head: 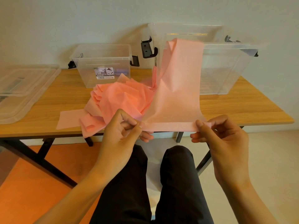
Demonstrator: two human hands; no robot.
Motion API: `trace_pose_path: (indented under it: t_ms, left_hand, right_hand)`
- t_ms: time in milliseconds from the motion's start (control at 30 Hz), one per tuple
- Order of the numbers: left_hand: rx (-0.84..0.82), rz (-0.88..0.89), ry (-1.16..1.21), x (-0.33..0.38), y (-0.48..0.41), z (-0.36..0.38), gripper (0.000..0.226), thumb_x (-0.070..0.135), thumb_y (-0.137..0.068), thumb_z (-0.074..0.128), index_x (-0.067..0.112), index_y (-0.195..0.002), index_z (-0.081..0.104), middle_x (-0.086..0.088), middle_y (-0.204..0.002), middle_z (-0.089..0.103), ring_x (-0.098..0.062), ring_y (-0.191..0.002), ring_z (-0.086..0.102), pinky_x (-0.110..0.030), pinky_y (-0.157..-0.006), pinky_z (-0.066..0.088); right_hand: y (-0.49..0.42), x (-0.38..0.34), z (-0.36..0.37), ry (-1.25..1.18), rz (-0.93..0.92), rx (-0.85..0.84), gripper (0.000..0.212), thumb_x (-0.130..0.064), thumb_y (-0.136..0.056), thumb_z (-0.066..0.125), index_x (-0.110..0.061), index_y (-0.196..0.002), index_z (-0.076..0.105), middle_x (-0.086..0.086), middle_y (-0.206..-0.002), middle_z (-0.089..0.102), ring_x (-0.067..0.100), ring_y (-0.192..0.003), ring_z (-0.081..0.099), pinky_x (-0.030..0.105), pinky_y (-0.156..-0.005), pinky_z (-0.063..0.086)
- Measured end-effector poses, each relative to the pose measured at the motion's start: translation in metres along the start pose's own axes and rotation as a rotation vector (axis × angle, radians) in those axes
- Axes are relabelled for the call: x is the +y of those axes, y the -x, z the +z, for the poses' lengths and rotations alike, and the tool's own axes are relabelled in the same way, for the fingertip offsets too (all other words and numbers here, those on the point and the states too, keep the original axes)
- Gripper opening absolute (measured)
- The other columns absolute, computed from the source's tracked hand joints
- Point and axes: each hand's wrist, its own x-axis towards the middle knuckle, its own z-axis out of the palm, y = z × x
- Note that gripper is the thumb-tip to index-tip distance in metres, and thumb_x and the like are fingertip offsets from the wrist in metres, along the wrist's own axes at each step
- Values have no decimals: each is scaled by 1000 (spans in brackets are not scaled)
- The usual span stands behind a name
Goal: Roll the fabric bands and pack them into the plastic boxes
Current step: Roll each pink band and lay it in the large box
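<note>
A long pink fabric band [178,97] runs from the rim of the large clear plastic box [226,67] down to the table's front edge. Its near end is folded into a narrow strip. My left hand [123,131] pinches the strip's left corner, and my right hand [216,131] pinches its right corner. A crumpled heap of more pink fabric [123,97] lies on the wooden table [242,107] to the left of the band. A smaller clear box [103,63] with a label and black latches stands behind the heap.
Clear plastic lids [22,91] lie stacked at the table's left end. Both boxes stand against the white wall. My knees in dark trousers [176,175] are below the table's front edge. Black table legs stand on an orange and pale floor.
</note>
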Motion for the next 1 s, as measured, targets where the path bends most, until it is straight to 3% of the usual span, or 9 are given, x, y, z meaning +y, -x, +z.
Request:
trace_pose_path:
  t_ms: [200,433,533,733,900,1000]
  left_hand:
    - [7,83,-69,-2,1,1,13,14,-99,51,18,-110,55,-4,-80,72,-22,-71,71,-28,-73,58]
    - [-27,162,-216,-12,-1,-2,22,10,-104,43,15,-97,64,3,-75,62,-19,-72,64,-23,-75,51]
    - [-41,148,-213,-14,-1,-4,25,8,-104,43,14,-98,67,1,-78,63,-20,-75,64,-24,-79,52]
    - [-50,149,-198,-9,-2,-4,28,5,-98,44,11,-100,71,4,-80,68,-19,-84,68,-20,-86,51]
    - [-101,176,-158,-4,-4,-6,29,-17,-87,61,2,-106,70,-5,-94,72,-20,-92,72,-21,-88,55]
    - [-115,191,-159,-4,-5,-6,22,-9,-90,65,0,-109,70,-8,-104,71,-20,-98,73,-24,-90,55]
  right_hand:
    - [0,2,1,25,-19,-13,21,-22,-84,73,-5,-85,60,8,-70,69,26,-59,69,30,-61,59]
    - [0,4,2,-78,-8,-26,25,-11,-89,71,-4,-98,49,16,-73,62,27,-54,63,32,-55,57]
    - [0,5,-1,-79,-40,-82,15,-17,-90,68,-7,-94,57,11,-80,64,28,-57,61,32,-58,56]
    - [-1,6,-6,-113,-13,-127,17,-18,-86,66,-3,-95,69,10,-74,69,26,-63,66,28,-67,57]
    - [-2,5,-9,-99,15,-139,23,-17,-79,73,-5,-99,72,10,-87,77,24,-78,75,27,-76,61]
    - [-3,4,-11,-80,12,-151,30,-14,-73,77,-9,-102,73,9,-94,78,25,-86,76,27,-79,61]
